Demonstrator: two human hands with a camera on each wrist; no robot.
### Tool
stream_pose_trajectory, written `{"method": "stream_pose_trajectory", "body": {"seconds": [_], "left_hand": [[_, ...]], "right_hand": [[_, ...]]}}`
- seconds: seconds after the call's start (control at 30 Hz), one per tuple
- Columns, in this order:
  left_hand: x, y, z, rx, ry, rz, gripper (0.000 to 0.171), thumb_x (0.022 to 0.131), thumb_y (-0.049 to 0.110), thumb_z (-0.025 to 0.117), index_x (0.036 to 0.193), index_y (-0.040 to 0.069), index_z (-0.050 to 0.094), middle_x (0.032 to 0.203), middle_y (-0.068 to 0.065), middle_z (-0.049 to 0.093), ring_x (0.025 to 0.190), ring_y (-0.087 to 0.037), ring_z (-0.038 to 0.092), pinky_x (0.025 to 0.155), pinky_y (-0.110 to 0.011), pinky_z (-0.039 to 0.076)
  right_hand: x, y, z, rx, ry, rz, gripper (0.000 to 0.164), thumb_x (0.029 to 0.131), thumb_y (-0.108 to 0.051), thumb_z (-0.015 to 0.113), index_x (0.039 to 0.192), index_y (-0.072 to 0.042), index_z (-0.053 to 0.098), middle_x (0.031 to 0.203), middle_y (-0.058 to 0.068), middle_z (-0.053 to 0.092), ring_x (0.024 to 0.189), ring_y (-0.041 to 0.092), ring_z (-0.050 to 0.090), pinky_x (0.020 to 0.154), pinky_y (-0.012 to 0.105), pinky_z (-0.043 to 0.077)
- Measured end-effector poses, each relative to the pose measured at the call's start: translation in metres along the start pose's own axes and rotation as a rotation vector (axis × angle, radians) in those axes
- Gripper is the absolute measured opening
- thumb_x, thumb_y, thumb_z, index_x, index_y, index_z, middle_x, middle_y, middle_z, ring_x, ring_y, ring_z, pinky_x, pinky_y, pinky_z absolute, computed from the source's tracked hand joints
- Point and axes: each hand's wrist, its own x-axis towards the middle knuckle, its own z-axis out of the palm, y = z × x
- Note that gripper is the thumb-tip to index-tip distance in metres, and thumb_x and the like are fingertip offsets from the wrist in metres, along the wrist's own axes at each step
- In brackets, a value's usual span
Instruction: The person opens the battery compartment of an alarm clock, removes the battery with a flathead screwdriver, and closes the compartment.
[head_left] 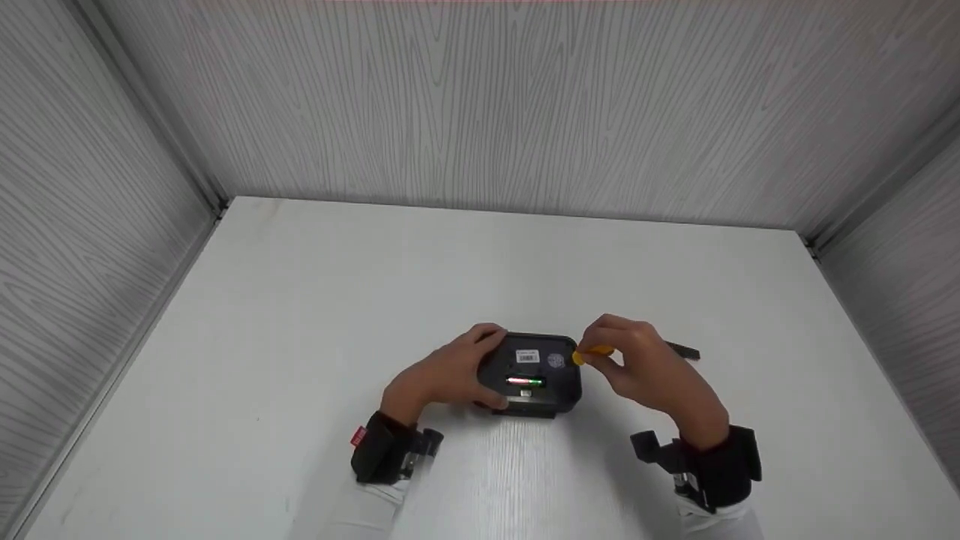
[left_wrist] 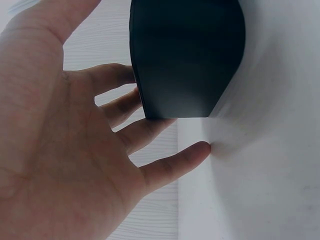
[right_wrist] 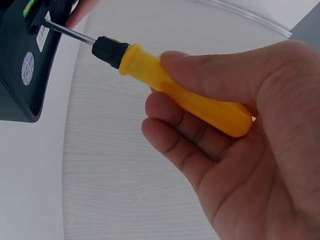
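A black box-shaped device [head_left: 540, 401] with rounded corners stands on the white table. Its face carries a barcode label [head_left: 527, 356], a round sticker [right_wrist: 27, 69] and a slot with a red-and-green battery [head_left: 525, 381] in it. My left hand [head_left: 457, 371] grips the device at its left end, thumb near and fingers on the far side; the little finger [left_wrist: 175, 162] stays apart from it. In my right hand [head_left: 637, 364] is a screwdriver [right_wrist: 170, 85] with a yellow handle and black collar, pinched between thumb and fingers. Its metal shaft reaches the device's face beside the battery slot.
A dark flat strip [head_left: 684, 351] lies on the white table [head_left: 337, 277], partly behind the right hand. Grey wood-grain panels [head_left: 480, 105] rise at the back and on both sides. Each wrist wears a black strap with a camera.
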Motion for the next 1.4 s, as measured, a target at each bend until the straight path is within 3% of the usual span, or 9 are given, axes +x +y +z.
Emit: {"method": "stream_pose_trajectory", "body": {"seconds": [0.47,1.03,1.27,1.4], "left_hand": [[0.0,0.001,0.001,-0.003,-0.003,0.005,0.101,0.072,0.043,0.08,0.155,0.019,0.026,0.158,0.005,0.024,0.139,-0.019,0.036,0.11,-0.042,0.038],[0.004,0.004,0.002,0.024,-0.009,0.032,0.099,0.073,0.042,0.079,0.155,0.018,0.027,0.157,0.003,0.027,0.136,-0.018,0.038,0.11,-0.041,0.038],[0.003,0.006,0.003,0.023,-0.014,0.015,0.101,0.073,0.043,0.079,0.155,0.018,0.026,0.158,0.003,0.026,0.138,-0.019,0.037,0.111,-0.043,0.038],[0.001,0.006,0.002,0.022,-0.01,0.009,0.101,0.073,0.043,0.079,0.155,0.018,0.027,0.158,0.003,0.026,0.138,-0.02,0.037,0.111,-0.043,0.038]], "right_hand": [[0.002,-0.014,0.009,-0.04,-0.049,0.011,0.015,0.081,0.008,0.069,0.086,-0.005,0.073,0.087,0.0,0.065,0.078,0.01,0.064,0.069,0.026,0.056],[0.007,-0.041,0.031,-0.351,0.022,0.019,0.018,0.073,0.011,0.063,0.08,-0.006,0.065,0.077,0.0,0.053,0.067,0.01,0.049,0.064,0.024,0.051],[0.009,-0.038,0.033,-0.305,0.049,0.033,0.022,0.069,0.014,0.06,0.072,-0.008,0.057,0.074,0.0,0.046,0.059,0.007,0.044,0.057,0.019,0.044],[0.009,-0.034,0.033,-0.251,0.041,0.052,0.022,0.07,0.015,0.063,0.076,-0.007,0.064,0.075,0.0,0.049,0.062,0.008,0.052,0.061,0.02,0.051]]}}
